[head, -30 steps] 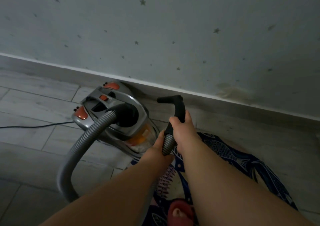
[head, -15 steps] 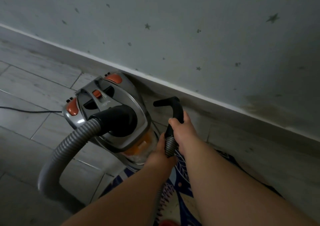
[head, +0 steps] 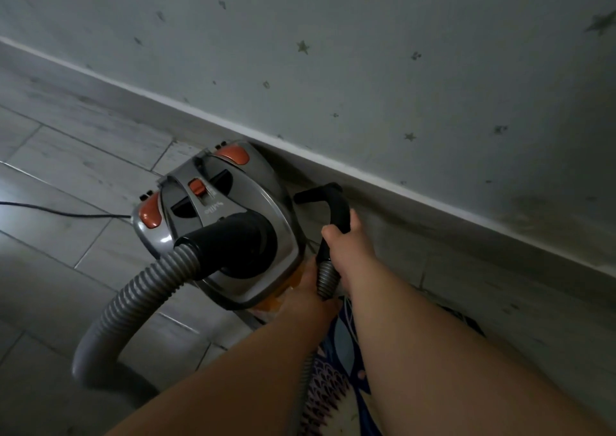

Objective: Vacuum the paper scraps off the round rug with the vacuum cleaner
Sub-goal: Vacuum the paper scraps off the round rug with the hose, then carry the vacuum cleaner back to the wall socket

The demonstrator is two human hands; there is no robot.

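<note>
A grey canister vacuum cleaner (head: 226, 215) with orange buttons sits on the tiled floor against the skirting board. Its ribbed grey hose (head: 133, 305) loops down to the left and back up between my arms. My right hand (head: 346, 245) grips the black curved hose handle (head: 336, 205), whose open end points left toward the wall. My left hand (head: 310, 289) holds the ribbed hose end just below that handle. The patterned round rug (head: 336, 392) shows only as a dark blue and pink strip between my forearms. No paper scraps are visible.
A black power cord (head: 63, 213) runs left from the vacuum across the grey floor tiles. The grey skirting board (head: 466, 228) and a wall with small star marks stand close behind the vacuum.
The view has swung left and tilted, so less of the rug shows and the foot has left the frame. Both hands keep the same grip on the handle and hose.
</note>
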